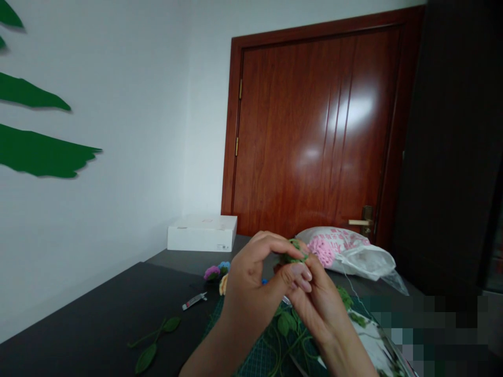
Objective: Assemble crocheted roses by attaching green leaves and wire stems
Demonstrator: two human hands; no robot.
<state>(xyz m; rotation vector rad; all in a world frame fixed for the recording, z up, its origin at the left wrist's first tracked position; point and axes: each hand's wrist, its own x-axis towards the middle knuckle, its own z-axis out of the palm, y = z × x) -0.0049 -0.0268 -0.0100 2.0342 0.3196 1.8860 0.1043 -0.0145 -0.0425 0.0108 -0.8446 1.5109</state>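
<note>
My left hand [251, 277] and my right hand [316, 293] meet above the table, their fingertips closed on a small green crochet piece [295, 256]. Fingers cover most of it, so its full shape is hidden. Just beyond my right fingers shows a pink crochet flower [322, 252]; I cannot tell whether it joins the green piece or rests by the bag. Below my wrists, several green crochet stems and leaves [286, 323] lie on a green cutting mat [251, 356]. A thin pale thread [353, 293] hangs to the right.
Left on the dark table [98, 319] are a leaf sprig [147, 356] and a small tube [194, 301]. Purple [212, 272], blue [224, 266] and cream flowers [223, 285] sit behind my left hand. Farther back are a white box [202, 234] and a plastic bag [353, 241].
</note>
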